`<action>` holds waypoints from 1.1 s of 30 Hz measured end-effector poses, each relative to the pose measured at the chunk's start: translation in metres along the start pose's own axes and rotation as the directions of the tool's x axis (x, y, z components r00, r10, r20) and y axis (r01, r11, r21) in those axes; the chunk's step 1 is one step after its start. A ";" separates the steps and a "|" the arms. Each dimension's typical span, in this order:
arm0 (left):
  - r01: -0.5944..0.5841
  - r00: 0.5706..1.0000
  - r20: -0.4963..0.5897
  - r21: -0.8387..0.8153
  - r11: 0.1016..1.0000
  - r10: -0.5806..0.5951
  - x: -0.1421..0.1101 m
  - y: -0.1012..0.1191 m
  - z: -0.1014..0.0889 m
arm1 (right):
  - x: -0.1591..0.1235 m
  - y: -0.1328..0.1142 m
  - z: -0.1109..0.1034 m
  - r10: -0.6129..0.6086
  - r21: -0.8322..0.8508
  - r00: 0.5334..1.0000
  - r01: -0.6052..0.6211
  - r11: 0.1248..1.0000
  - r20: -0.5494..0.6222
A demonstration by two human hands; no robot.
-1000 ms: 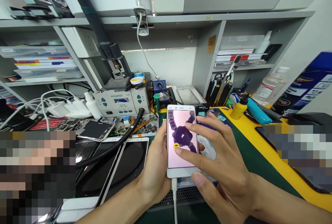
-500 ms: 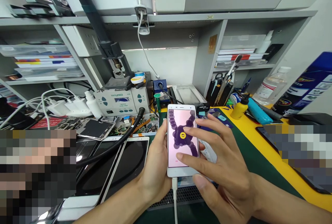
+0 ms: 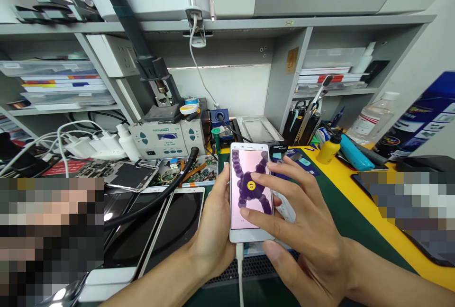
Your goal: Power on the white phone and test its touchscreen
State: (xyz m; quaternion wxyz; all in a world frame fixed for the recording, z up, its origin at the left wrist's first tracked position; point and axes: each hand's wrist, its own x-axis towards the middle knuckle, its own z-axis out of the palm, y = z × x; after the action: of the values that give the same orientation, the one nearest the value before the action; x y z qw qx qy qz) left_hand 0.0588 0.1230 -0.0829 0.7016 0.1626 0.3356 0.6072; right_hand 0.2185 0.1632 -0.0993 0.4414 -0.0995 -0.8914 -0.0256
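Note:
A white smartphone (image 3: 236, 236) stands nearly upright in the middle, gripped along its left edge and from behind by my left hand (image 3: 214, 229). Its lit pink screen shows dark purple circles in a branching pattern around a yellow round icon. My right hand (image 3: 309, 231) reaches in from the right with its fingers spread apart, and several fingertips rest on or just over the screen. A white charging cable (image 3: 239, 266) is plugged into the phone's bottom edge and runs down out of view. The fingers behind the phone are mostly hidden.
Dark tablet-like panels (image 3: 152, 231) and a black hose (image 3: 159, 198) lie to the left. Behind them are a tray of circuit parts (image 3: 202, 172) and a soldering station (image 3: 158, 139). On the right stand a yellow bottle (image 3: 328, 149), a clear bottle (image 3: 371, 120) and a blue spray can (image 3: 419, 117).
More purple circles now show at the screen's lower left, making the lower-left arm fuller. The lower finger of my right hand has shifted slightly left. My left hand still holds the phone.

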 end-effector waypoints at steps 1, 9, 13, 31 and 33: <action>0.002 1.000 -0.007 0.002 1.000 -0.002 0.000 0.000 0.000 | 0.000 0.000 0.000 -0.008 0.004 1.000 0.008 1.000 -0.004; 0.021 1.000 -0.014 0.010 1.000 -0.021 0.001 0.000 -0.003 | 0.001 0.003 0.003 -0.042 0.033 0.998 0.044 0.998 -0.048; 0.034 0.999 0.026 0.005 0.999 -0.034 0.002 0.000 -0.002 | 0.000 0.002 0.002 -0.048 0.040 0.998 0.049 0.998 -0.032; 0.029 1.000 -0.011 0.016 0.999 -0.029 0.002 0.000 -0.003 | -0.001 0.002 0.002 -0.060 0.042 0.998 0.061 0.997 -0.011; 0.032 0.999 -0.001 0.017 0.999 -0.032 0.002 0.001 -0.003 | 0.000 0.001 0.002 -0.050 0.044 0.999 0.050 0.998 -0.012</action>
State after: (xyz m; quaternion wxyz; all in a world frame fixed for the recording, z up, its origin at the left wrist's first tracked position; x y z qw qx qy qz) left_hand 0.0566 0.1246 -0.0849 0.7098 0.1628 0.3435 0.5930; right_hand 0.2176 0.1648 -0.1006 0.4473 -0.0672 -0.8917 -0.0173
